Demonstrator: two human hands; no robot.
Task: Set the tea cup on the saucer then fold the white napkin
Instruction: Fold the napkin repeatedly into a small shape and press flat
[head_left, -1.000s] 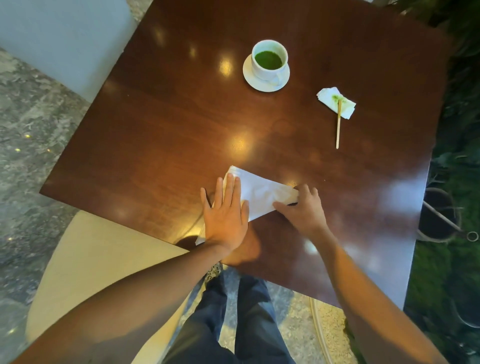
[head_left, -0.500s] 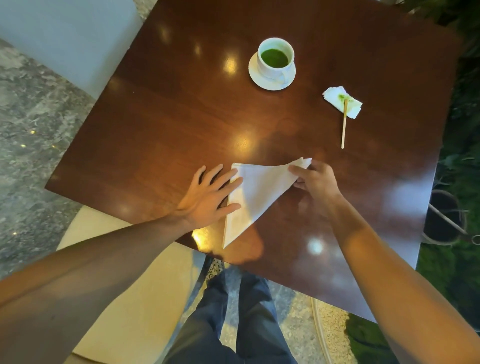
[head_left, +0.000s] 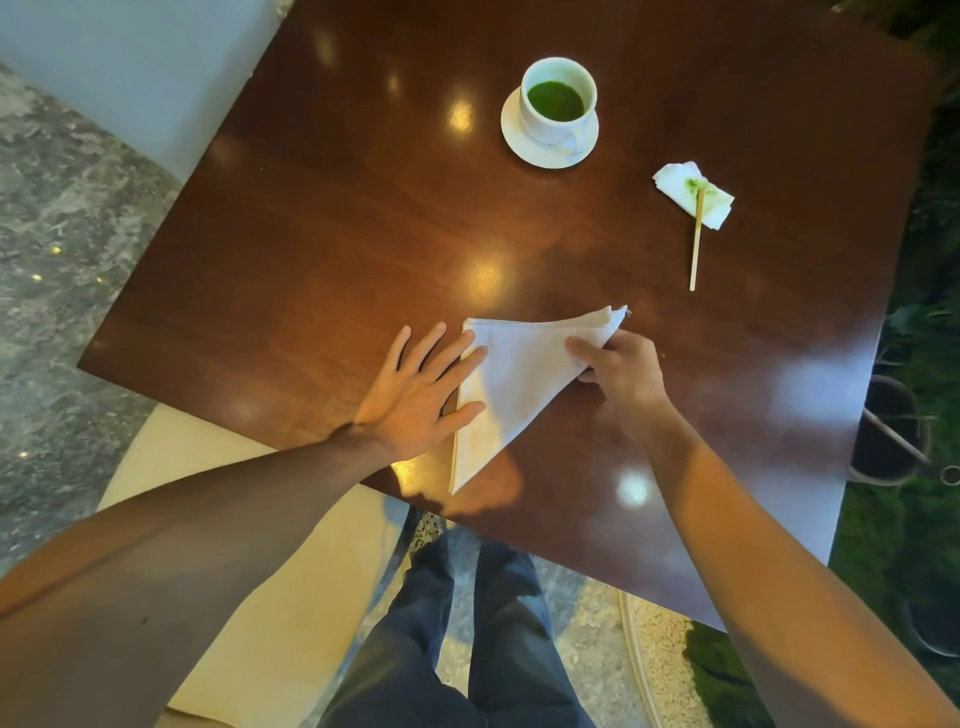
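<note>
A white tea cup (head_left: 558, 104) with green tea stands on a white saucer (head_left: 514, 143) at the far middle of the dark wooden table (head_left: 311, 249). The white napkin (head_left: 511, 387) lies near the table's front edge, folded into a triangle with one point toward me. My left hand (head_left: 423, 392) rests flat with spread fingers on the napkin's left edge. My right hand (head_left: 618, 376) pinches the napkin's right corner between thumb and fingers.
A crumpled, green-stained paper tissue (head_left: 693, 195) with a wooden stirrer (head_left: 696, 244) on it lies right of the cup. A cream chair seat (head_left: 270, 597) is below the table's left front edge. My legs (head_left: 457, 649) are under the front corner.
The napkin has gone from a narrow fold under both hands to a triangle. My left hand slid to its left edge, and my right hand moved up and right with the corner.
</note>
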